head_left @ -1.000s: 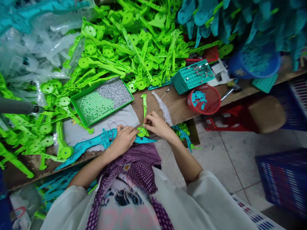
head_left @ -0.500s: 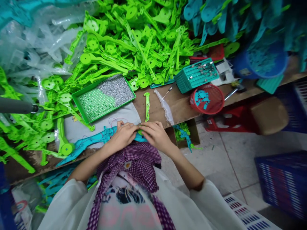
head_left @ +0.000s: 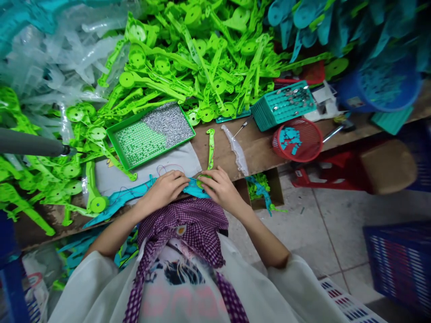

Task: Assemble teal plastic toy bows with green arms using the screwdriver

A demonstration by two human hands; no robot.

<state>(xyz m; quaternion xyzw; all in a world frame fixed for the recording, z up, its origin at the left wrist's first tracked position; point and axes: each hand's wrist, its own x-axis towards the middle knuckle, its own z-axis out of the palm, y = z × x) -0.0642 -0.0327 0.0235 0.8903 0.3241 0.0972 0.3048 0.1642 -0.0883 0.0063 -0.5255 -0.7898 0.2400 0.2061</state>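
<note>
A long blue plastic toy part (head_left: 124,197) lies along the bench edge in front of me, with thin red and dark wires looped over it. My left hand (head_left: 166,186) is closed on its middle, fingers bent over the top. At its right end my right hand (head_left: 218,185) has its fingers curled on a small green round piece (head_left: 201,181), partly hidden by them. Just beyond my right hand stands a narrow green plastic piece (head_left: 211,148) with wire along it. To its right is a translucent white plastic part (head_left: 237,154).
A green tray (head_left: 134,148) of small metal pieces rests on a grey cloth. Green plastic parts (head_left: 161,63) are heaped behind it. Rightward are stacked teal trays (head_left: 269,114), a red basket (head_left: 313,139) and a blue tub (head_left: 357,96). A grey tool (head_left: 33,142) juts in from the left.
My hands have drawn apart: the left has slid left along the blue part, showing more of it between them. The whole view has shifted slightly.
</note>
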